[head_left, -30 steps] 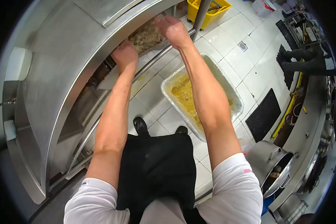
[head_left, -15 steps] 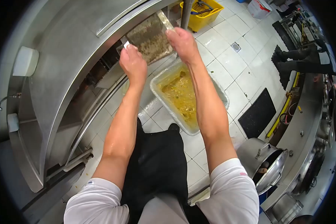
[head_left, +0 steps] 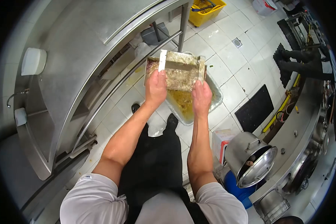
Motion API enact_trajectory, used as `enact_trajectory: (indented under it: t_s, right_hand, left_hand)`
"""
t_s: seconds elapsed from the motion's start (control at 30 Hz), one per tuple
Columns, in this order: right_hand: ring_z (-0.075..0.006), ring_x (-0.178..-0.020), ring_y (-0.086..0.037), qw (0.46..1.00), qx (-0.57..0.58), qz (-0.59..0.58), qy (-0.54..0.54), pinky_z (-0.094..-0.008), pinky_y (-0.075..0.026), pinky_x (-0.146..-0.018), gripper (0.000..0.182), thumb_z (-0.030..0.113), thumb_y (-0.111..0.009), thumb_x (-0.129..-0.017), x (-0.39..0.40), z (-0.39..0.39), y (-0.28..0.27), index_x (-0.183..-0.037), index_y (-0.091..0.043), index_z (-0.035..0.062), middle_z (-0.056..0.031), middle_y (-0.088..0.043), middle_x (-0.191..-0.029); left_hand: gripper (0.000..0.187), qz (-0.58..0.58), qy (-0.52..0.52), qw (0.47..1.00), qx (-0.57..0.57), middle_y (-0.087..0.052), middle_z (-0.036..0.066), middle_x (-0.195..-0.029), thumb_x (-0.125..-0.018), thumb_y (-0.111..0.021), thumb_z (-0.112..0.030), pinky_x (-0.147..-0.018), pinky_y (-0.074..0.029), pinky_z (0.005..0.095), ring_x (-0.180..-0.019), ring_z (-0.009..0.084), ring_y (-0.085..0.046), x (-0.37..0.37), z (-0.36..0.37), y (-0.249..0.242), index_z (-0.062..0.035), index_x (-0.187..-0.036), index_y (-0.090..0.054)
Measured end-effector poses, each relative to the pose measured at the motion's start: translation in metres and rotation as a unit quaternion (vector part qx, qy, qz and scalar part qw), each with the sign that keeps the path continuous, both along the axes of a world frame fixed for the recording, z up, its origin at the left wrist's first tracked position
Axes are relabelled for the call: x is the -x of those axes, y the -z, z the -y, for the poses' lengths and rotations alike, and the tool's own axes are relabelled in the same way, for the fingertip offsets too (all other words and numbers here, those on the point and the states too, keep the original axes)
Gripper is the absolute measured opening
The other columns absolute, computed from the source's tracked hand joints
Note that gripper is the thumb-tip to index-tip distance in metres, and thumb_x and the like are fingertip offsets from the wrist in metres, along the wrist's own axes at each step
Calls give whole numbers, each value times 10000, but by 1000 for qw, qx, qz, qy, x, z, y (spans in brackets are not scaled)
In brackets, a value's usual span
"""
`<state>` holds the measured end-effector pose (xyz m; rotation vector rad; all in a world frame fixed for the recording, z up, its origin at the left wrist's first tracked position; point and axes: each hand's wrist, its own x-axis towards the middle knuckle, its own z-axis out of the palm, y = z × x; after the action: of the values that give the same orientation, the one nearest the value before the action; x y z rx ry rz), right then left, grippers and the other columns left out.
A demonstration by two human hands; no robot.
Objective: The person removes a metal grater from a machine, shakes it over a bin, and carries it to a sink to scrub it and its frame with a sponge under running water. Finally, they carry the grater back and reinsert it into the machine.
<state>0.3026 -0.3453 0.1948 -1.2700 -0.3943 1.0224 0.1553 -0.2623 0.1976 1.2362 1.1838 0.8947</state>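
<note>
Both my hands hold a dirty metal tray (head_left: 180, 77), its inside coated in pale greasy residue, with a flat strap along each side. My left hand (head_left: 156, 87) is closed around the left strap, and my right hand (head_left: 202, 98) grips the right one near its lower end. Below the tray a pale plastic tub (head_left: 217, 91) stands on the floor, partly covered by it. Yellow-brown greasy liquid (head_left: 184, 106) with bits in it lies in the tub.
On my left runs a steel counter (head_left: 86, 33) with a metal rail (head_left: 112, 91) beneath. A yellow bucket (head_left: 207, 14) stands ahead. To the right are a black mat (head_left: 255, 109), a lidded steel pot (head_left: 237, 149) and a red-white box (head_left: 219, 143). A person's dark boots (head_left: 285, 67) show at far right.
The tray has come out from beside the counter, moving right and toward me, and is now over the tub. Both hands have kept their hold on its straps.
</note>
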Motion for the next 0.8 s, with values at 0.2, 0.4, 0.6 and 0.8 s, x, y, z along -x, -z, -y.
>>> enact_trajectory:
  t_s: [0.2, 0.4, 0.6, 0.8]
  right_hand:
    - [-77, -586, -393, 994, -28, -57, 91, -236, -374, -630, 271, 270, -476, -1013, 5, 43, 52, -831, -501, 71, 31, -416, -651]
    - [-175, -817, -580, 989, 82, 25, 117, -313, -445, -816, 377, 326, -451, -1018, -5, 63, 70, -1047, -586, -24, -55, -601, -772]
    - [-326, -875, -627, 897, 238, 329, 176, -375, -472, -844, 280, 222, -535, -958, 33, 104, 69, -1116, -599, 0, -143, -664, -907]
    - [-333, -972, -640, 933, 199, 284, -99, -416, -475, -858, 318, 157, -578, -910, 126, 53, 77, -1196, -579, 20, -185, -673, -1005]
  left_hand:
    - [318, -155, 121, 980, -38, -530, 128, -598, -987, -464, -288, -547, -420, 388, -545, 258, -532, -22, 1, 2, -16, -854, -560]
    - [319, -216, 201, 955, -20, -592, 192, -686, -972, -454, -281, -628, -453, 431, -659, 338, -609, -44, 6, 18, -12, -858, -584]
    - [298, -373, 201, 893, -151, -638, 251, -802, -957, -459, -250, -702, -456, 525, -768, 452, -610, -68, 12, 19, 6, -864, -581]
    - [303, -391, 177, 895, -124, -617, 288, -813, -936, -484, -256, -739, -443, 552, -808, 482, -596, -88, 25, 19, 24, -863, -575]
